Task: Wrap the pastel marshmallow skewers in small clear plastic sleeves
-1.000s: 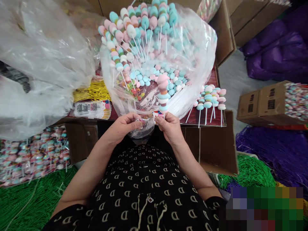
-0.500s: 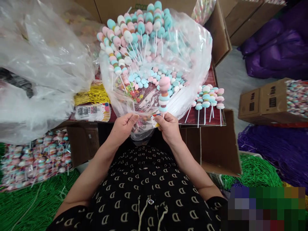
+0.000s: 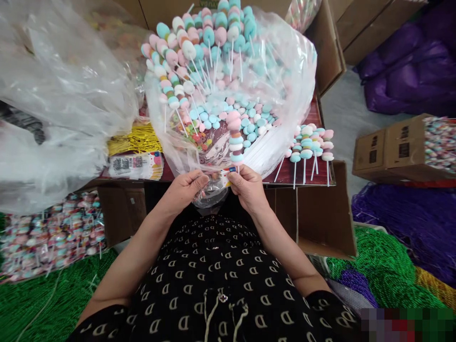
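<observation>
My right hand (image 3: pixel 251 187) is closed around the stick of an upright marshmallow skewer (image 3: pixel 235 142), stacked in pink, blue and white pieces. Against the same thumb sits a small printed card (image 3: pixel 225 178). With thumb and finger pinched, my left hand (image 3: pixel 183 190) grips the edge of a clear plastic bag (image 3: pixel 213 176) that stretches between the hands; how far the card lies inside it I cannot tell. Just beyond is a big open plastic bag (image 3: pixel 302 71) with loose marshmallow pieces (image 3: pixel 249 127), gummy rings (image 3: pixel 199 141) and several finished skewers (image 3: pixel 210 35).
More skewers (image 3: pixel 309 142) lie on the table's right side. Yellow twist ties (image 3: pixel 135 138) and a stack of printed cards (image 3: pixel 135 165) are at the left. Packed skewers (image 3: pixel 57 232) fill a container below left. A cardboard box (image 3: pixel 384 147) stands on the right.
The skewer in my right hand has shifted slightly left. My hands have come a little closer together, and the card is turned more toward my left hand.
</observation>
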A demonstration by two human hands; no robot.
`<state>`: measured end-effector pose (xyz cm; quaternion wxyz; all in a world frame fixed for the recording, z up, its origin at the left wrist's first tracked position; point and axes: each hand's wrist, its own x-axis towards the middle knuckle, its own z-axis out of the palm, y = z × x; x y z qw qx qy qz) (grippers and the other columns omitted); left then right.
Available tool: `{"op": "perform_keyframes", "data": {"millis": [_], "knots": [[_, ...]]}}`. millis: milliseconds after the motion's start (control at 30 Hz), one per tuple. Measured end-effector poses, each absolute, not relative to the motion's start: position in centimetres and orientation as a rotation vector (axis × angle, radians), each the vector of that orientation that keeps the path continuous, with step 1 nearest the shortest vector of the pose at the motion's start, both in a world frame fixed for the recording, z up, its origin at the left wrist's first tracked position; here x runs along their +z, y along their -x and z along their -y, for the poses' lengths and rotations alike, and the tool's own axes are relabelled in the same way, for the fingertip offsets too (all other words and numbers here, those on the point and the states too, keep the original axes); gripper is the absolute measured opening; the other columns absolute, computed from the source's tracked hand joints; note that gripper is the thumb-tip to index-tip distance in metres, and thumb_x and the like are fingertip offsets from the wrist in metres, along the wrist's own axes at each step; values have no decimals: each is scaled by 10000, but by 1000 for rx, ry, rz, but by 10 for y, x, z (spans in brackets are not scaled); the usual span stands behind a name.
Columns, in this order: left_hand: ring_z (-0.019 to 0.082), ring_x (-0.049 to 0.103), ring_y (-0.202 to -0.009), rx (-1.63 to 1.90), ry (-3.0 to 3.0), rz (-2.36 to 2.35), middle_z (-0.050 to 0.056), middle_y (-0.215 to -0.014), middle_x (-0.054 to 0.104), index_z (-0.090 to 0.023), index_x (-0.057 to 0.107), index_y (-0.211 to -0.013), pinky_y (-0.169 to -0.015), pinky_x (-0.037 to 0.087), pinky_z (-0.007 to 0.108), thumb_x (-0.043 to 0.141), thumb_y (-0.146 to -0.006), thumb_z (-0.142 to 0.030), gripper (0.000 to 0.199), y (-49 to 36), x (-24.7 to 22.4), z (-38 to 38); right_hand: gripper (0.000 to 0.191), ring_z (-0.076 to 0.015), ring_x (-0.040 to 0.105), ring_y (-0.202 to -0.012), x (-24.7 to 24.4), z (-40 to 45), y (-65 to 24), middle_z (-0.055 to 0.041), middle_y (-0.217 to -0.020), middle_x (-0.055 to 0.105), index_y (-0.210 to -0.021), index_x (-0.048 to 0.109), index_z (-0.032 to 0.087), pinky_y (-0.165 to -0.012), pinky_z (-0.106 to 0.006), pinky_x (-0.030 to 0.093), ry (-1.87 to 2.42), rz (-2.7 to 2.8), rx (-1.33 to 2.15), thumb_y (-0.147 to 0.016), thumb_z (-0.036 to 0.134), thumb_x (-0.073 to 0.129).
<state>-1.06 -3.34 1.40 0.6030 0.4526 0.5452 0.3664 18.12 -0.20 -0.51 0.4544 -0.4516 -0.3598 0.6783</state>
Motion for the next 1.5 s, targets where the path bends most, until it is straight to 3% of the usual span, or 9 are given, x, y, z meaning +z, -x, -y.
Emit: {"op": "perform_keyframes", "data": {"millis": [233, 500, 633, 767, 867, 967, 1133, 1267, 1500], "knots": [[132, 618, -618, 1057, -1001, -1274, -9, -660, 668, -184, 640, -819, -642, 499, 253, 794, -820, -544, 392, 3, 12, 33, 512, -40, 245, -474, -8, 2, -178, 96, -517, 409, -618, 570, 200, -449, -223, 199, 1100, 877, 1592, -618, 567, 927], [85, 425, -444, 1198, -951, -1317, -55, -489, 477, -196, 573, -693, -494, 338, 233, 673, -893, -673, 527, -5, -3, 37, 550, -59, 274, -491, -14, 7, -174, 73, -537, 400, -662, 626, 193, -446, -231, 212, 1154, 932, 1532, -722, 703, 821], [89, 428, -479, 1129, -1097, -1399, -42, -511, 484, -192, 579, -681, -505, 346, 237, 628, -925, -675, 544, -3, 0, 39, 509, -66, 308, -513, -12, 7, -175, 64, -576, 476, -739, 701, 196, -452, -223, 250, 1135, 944, 1597, -654, 661, 887], [72, 424, -456, 1184, -983, -1335, -50, -584, 520, -191, 627, -767, -466, 341, 229, 714, -864, -669, 496, -7, -2, 39, 506, -78, 339, -542, -17, 8, -173, 45, -598, 481, -662, 665, 194, -485, -234, 292, 1141, 967, 1493, -741, 666, 826], [61, 411, -426, 1240, -851, -1283, -56, -568, 491, -184, 623, -733, -442, 347, 222, 750, -838, -661, 504, -9, -8, 37, 541, -79, 323, -533, -14, 6, -173, 44, -585, 458, -659, 652, 194, -476, -241, 270, 1149, 994, 1518, -761, 708, 786], [52, 389, -406, 1326, -767, -1272, -54, -553, 483, -180, 604, -691, -418, 346, 211, 760, -812, -686, 543, -8, -12, 35, 545, -66, 276, -488, -2, 4, -179, 51, -586, 480, -782, 701, 195, -444, -240, 218, 1096, 974, 1618, -761, 737, 762], [51, 361, -389, 1363, -706, -1199, -78, -486, 386, -182, 581, -652, -400, 377, 197, 820, -756, -673, 556, -6, -10, 33, 465, -37, 212, -438, 15, 5, -185, 59, -580, 508, -807, 683, 189, -424, -233, 133, 1025, 905, 1744, -764, 637, 796], [45, 349, -388, 1344, -705, -1161, -77, -496, 384, -180, 556, -625, -385, 384, 195, 851, -712, -678, 585, -5, -5, 31, 433, -35, 228, -450, 16, 5, -187, 67, -574, 506, -852, 714, 176, -431, -228, 145, 1057, 955, 1783, -731, 575, 831], [60, 362, -426, 1291, -850, -1244, -57, -542, 438, -190, 608, -685, -427, 384, 218, 792, -773, -692, 542, 4, -6, 34, 351, -42, 250, -463, 15, 5, -198, 64, -597, 529, -940, 775, 169, -440, -231, 147, 1104, 1044, 1724, -750, 464, 795]]}}
